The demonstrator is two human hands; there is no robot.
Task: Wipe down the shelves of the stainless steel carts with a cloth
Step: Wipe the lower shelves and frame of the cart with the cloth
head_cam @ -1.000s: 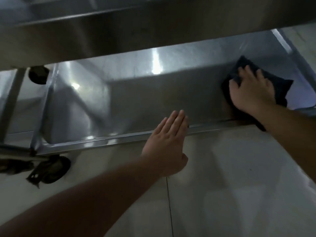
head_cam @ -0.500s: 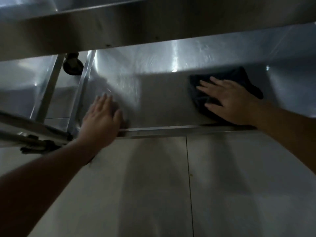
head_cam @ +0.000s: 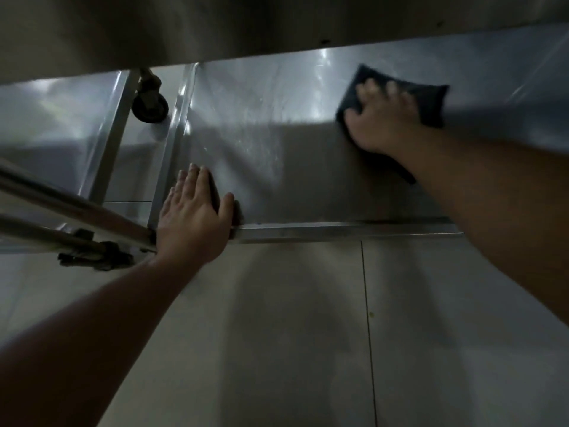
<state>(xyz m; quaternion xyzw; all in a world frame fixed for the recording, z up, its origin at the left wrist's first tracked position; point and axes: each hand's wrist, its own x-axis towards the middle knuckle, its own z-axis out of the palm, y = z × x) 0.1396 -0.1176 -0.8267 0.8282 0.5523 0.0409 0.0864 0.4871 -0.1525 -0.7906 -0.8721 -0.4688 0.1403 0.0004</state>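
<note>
The bottom shelf [head_cam: 277, 155] of a stainless steel cart fills the middle of the view, under the shelf above [head_cam: 215, 26]. A dark cloth [head_cam: 431, 100] lies on the shelf's far right part. My right hand [head_cam: 381, 118] presses flat on the cloth, fingers spread. My left hand [head_cam: 194, 217] rests flat on the shelf's front left corner, over the raised front rim [head_cam: 338, 231], fingers straight.
A second steel cart's shelf [head_cam: 55, 124] stands close on the left, with a black caster wheel [head_cam: 151, 107] between the carts. Cart legs and another caster [head_cam: 95, 255] sit at the lower left. Pale tiled floor [head_cam: 308, 334] lies in front.
My right hand pushed the cloth from the shelf's front edge toward the back. My left hand slid left along the front rim to the corner and stayed there.
</note>
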